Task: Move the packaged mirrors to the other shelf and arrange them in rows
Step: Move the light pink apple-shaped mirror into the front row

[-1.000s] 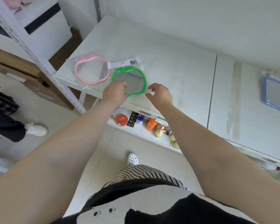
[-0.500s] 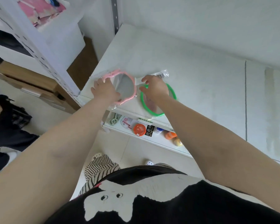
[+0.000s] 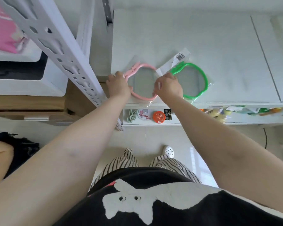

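Half a second ago the left hand (image 3: 119,85) was lifting the pink mirror (image 3: 143,82); now it lies flat on the shelf (image 3: 203,38), just left of the green mirror (image 3: 190,79). Left fingers grip its left rim while the right hand (image 3: 169,87) pinches its right edge, so the row looks begun.

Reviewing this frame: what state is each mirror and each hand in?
pink mirror: packaged, flat on shelf, held at both sides
green mirror: packaged, flat, beside the pink one
left hand: gripping pink frame's left edge
right hand: pinching pink mirror's right edge
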`<act>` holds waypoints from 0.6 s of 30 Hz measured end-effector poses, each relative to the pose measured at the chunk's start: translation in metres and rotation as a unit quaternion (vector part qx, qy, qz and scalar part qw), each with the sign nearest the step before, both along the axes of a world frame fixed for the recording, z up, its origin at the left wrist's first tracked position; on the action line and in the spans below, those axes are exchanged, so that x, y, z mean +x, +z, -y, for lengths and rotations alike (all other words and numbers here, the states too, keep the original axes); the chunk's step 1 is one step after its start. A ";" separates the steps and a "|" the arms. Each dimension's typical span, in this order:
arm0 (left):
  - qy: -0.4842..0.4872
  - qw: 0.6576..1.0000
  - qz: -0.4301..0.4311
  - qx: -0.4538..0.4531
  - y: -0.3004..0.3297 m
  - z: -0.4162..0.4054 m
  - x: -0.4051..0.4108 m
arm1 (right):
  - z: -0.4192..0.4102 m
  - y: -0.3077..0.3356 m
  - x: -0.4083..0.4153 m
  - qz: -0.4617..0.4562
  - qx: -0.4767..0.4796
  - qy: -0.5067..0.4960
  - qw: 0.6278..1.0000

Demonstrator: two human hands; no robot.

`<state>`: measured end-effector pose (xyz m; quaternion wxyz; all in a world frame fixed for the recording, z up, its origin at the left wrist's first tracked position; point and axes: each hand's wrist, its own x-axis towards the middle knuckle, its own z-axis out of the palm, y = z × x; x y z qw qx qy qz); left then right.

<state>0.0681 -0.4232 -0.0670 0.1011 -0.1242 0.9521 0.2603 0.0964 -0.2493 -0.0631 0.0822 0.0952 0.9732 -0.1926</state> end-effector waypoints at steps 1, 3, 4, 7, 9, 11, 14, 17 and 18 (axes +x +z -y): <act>0.010 1.000 -0.013 0.002 -0.001 0.002 -0.002 | 0.003 -0.001 0.002 0.001 0.002 -0.004 1.000; 0.027 0.999 -0.019 0.010 -0.001 0.005 -0.005 | 0.007 -0.002 0.004 0.002 0.009 -0.008 1.000; 0.042 0.999 -0.009 0.029 -0.001 0.006 -0.006 | 0.008 -0.002 0.005 0.003 0.007 -0.009 1.000; 0.103 0.985 0.046 0.132 0.004 0.001 -0.008 | 0.008 -0.003 0.006 0.007 -0.028 -0.025 0.999; 0.133 0.976 0.071 0.159 0.009 -0.002 -0.008 | 0.009 -0.004 0.006 -0.003 -0.051 -0.040 0.998; 0.152 0.966 0.075 0.193 0.007 -0.004 -0.008 | 0.011 -0.003 0.007 -0.007 -0.064 -0.049 0.997; 0.162 0.955 0.075 0.237 0.004 -0.005 -0.006 | 0.014 -0.002 0.006 -0.009 -0.070 -0.063 0.996; 0.165 0.954 0.082 0.235 0.011 -0.008 -0.006 | 0.017 0.002 0.004 -0.002 -0.074 -0.080 0.994; 0.170 0.952 0.083 0.240 0.015 -0.008 -0.008 | 0.018 0.003 0.003 0.002 -0.079 -0.082 0.994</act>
